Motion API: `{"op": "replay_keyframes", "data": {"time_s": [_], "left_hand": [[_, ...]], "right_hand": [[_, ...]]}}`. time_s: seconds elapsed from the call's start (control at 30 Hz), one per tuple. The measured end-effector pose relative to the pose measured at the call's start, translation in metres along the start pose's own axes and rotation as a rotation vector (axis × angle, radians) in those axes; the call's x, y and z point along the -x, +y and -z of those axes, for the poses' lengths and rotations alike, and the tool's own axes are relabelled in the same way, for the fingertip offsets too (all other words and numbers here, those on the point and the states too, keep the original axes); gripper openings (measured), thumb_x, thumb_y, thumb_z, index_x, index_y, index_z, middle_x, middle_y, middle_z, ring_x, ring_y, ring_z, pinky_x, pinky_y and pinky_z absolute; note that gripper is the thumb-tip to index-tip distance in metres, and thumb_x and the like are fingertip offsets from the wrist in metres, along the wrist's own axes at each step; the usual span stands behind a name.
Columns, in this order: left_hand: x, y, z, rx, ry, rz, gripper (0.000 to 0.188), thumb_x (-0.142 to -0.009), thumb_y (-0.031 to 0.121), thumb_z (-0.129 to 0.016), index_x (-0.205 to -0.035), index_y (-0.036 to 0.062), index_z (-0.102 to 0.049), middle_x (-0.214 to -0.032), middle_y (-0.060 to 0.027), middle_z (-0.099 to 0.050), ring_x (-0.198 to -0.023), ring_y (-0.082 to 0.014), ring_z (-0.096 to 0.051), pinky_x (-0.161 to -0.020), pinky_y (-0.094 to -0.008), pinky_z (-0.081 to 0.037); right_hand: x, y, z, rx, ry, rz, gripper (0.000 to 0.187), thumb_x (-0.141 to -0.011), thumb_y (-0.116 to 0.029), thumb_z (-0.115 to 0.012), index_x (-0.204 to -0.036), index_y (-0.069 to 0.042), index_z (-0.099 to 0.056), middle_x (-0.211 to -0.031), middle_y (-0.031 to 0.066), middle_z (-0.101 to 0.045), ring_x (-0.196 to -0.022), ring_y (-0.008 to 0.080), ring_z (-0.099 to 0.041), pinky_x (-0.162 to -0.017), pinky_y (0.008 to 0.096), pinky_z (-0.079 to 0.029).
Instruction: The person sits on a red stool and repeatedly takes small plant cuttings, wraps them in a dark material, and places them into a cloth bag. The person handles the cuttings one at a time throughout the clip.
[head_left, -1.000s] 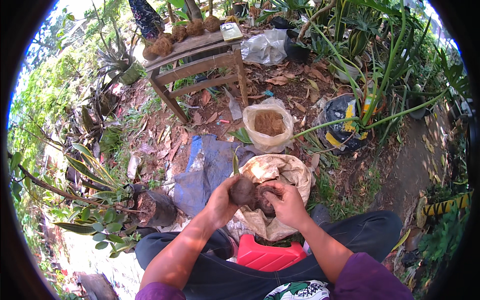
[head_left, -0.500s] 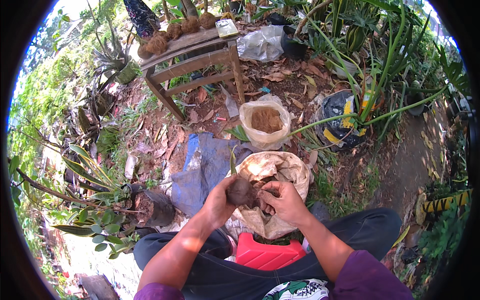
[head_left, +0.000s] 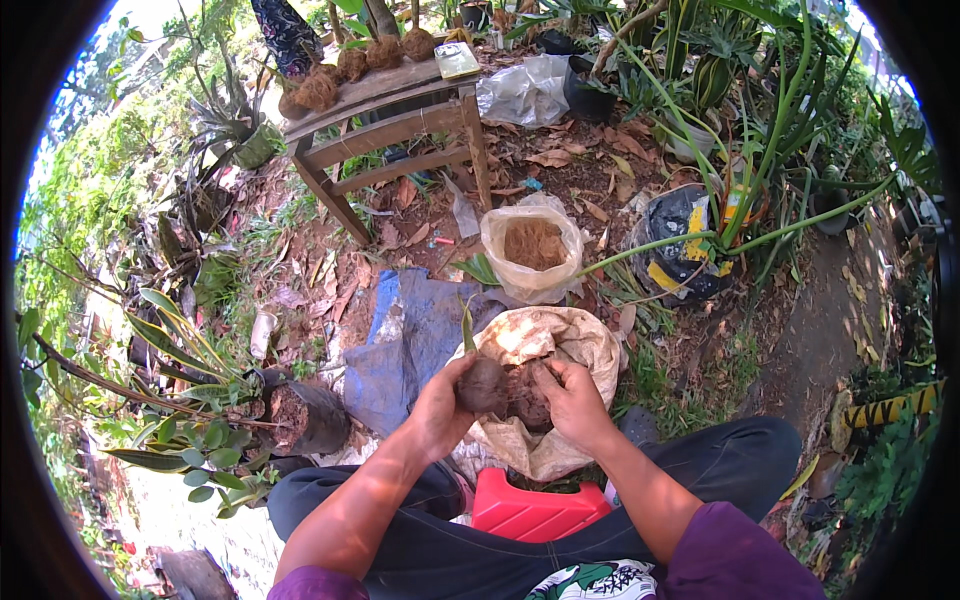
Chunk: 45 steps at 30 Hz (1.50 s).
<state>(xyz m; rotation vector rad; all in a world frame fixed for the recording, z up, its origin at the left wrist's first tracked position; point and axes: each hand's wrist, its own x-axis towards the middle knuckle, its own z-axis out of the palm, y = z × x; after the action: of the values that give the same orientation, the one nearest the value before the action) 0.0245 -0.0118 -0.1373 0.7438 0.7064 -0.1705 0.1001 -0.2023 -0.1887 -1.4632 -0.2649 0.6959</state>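
Note:
My left hand (head_left: 438, 408) is wrapped round the left side of a dark brown soil ball (head_left: 484, 387), with a small green leaf (head_left: 467, 328) standing up from its top. Right of the ball, the fingers of my right hand (head_left: 580, 402) are closed together; what they hold, if anything, is too small to make out. Both hands are over a beige woven sack (head_left: 587, 338) with its rim rolled down. Dark reddish-brown soil (head_left: 529, 398) shows in the sack between ball and right hand.
Beyond the sack is a translucent bag (head_left: 500, 268) of brown fibre. A blue sheet (head_left: 388, 345) lies left. A red plastic stool (head_left: 535, 512) stands between my legs. A wooden bench (head_left: 400, 133) holds several fibre-wrapped balls (head_left: 384, 52). Potted plants crowd both sides, including a black-and-yellow pot (head_left: 680, 235).
My right hand has turned, its fingers now pointing up and away beside the ball, exposing more soil below. My left hand still holds the ball, which has barely shifted.

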Motion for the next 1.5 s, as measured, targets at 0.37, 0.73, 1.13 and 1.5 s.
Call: {"op": "replay_keyframes", "data": {"time_s": [0.37,0.73,1.13,1.5], "left_hand": [[-0.007,-0.021,0.008,-0.053,0.071,-0.245,0.029,-0.11,0.022,-0.055,-0.132,0.0021,-0.055,-0.123,-0.0088,-0.065,-0.113,-0.02,-0.064,-0.103,-0.0366,-0.051],[-0.01,-0.029,0.01,-0.224,0.093,-0.196,0.022,-0.112,0.027,-0.048,-0.122,0.0081,-0.054,-0.109,-0.0078,-0.064,-0.103,-0.02,-0.068,-0.082,-0.037,-0.06],[0.009,-0.031,-0.016,-0.814,-0.167,-0.529,0.068,-0.101,0.029,-0.074,-0.151,0.0066,-0.035,-0.127,-0.0132,-0.061,-0.107,-0.0169,-0.067,-0.081,-0.0344,-0.061],[0.026,-0.017,-0.032,-0.789,-0.069,-0.413,0.035,-0.107,0.026,-0.062,-0.131,-0.0003,-0.059,-0.093,-0.0074,-0.069,-0.072,-0.0099,-0.064,-0.057,-0.0268,-0.051]], "right_hand": [[0.023,0.005,-0.025,0.358,-0.169,0.156,0.074,-0.089,-0.013,-0.069,-0.15,0.018,-0.041,-0.162,0.0319,-0.034,-0.151,0.0429,-0.034,-0.125,0.0451,-0.029],[0.004,-0.002,0.004,0.114,-0.044,0.135,0.034,-0.094,-0.017,-0.074,-0.118,0.006,-0.07,-0.109,0.0136,-0.073,-0.104,0.0189,-0.067,-0.093,0.0341,-0.052],[0.012,-0.003,-0.019,-0.249,-0.056,-0.025,0.057,-0.116,-0.048,-0.035,-0.141,-0.001,-0.054,-0.123,0.0082,-0.067,-0.106,0.0144,-0.068,-0.082,0.0304,-0.059],[0.014,-0.004,-0.019,-0.412,-0.238,-0.129,0.063,-0.113,-0.06,-0.033,-0.139,-0.006,-0.053,-0.114,0.0061,-0.067,-0.095,0.0149,-0.067,-0.078,0.0331,-0.058]]}}
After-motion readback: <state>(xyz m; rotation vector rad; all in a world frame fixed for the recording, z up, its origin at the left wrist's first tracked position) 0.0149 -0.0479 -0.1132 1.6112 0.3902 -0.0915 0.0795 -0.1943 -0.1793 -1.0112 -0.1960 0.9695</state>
